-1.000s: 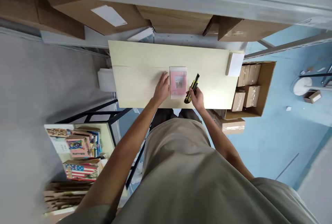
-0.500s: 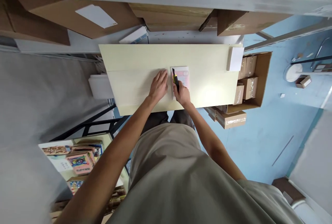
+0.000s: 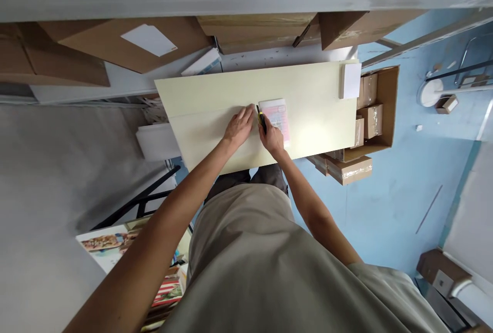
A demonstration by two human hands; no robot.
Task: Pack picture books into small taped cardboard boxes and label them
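While the pink packet (image 3: pixel 278 117) is lying flat near the middle of the pale tabletop (image 3: pixel 215 89), it is looking thin and light, wrapped in what appears to be glossy clear film, so it is likely to slide on the smooth surface unless something is pinning it down. Its flat shape suggests some stiffness, like a card or small boxed item, and the safest place to steady it is probably along an edge, away from any blade. Running along its left edge is a yellow and black utility knife (image 3: pixel 261 118), and the right hand (image 3: pixel 272 139) is curled closed around the handle, with the tool pointing away from the body. Just beside it, the left hand (image 3: pixel 239 126) is resting on the tabletop with fingers loosely spread and holding nothing, its fingertips near the packet's left edge; whether they are touching it cannot be told. Farther out, a white pad (image 3: pixel 350 80) is sitting at the right far corner, and an open cardboard carton (image 3: pixel 387 107) of small boxes is standing on the blue floor (image 3: pixel 404 189) beyond the tabletop's right end.
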